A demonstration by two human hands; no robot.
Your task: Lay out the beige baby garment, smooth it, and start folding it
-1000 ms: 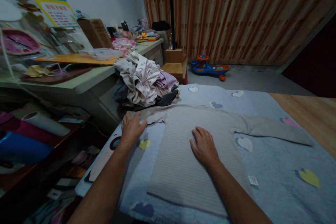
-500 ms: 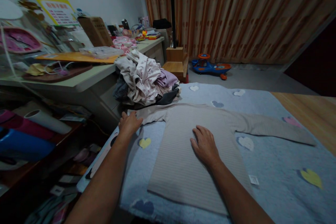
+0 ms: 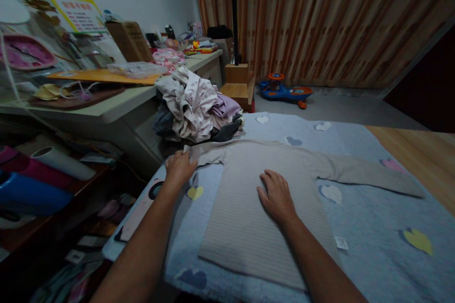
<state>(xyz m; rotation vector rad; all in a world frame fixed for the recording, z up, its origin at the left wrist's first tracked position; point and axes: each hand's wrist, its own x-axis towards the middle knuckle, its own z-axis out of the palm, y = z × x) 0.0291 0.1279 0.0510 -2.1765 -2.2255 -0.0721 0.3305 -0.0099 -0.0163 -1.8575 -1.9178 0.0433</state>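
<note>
A beige ribbed long-sleeved top [image 3: 249, 218] lies spread flat on a blue blanket with heart shapes [image 3: 373, 227]. My left hand [image 3: 179, 169] is at the end of the top's left sleeve, fingers curled and pinched on the cuff. My right hand [image 3: 277, 196] rests flat on the middle of the top, fingers stretched out and holding nothing. The right sleeve [image 3: 369, 175] stretches out toward the wooden surface at the right.
A heap of crumpled clothes [image 3: 197, 106] sits at the blanket's far left corner. A cluttered desk [image 3: 106, 104] runs along the left, with rolls [image 3: 53, 163] on a shelf below. A toy ride-on car [image 3: 284, 90] and a wooden stool [image 3: 238, 85] stand near the striped curtain.
My left hand has shifted slightly along the left sleeve and closed on its cuff. The right hand has stayed flat on the top.
</note>
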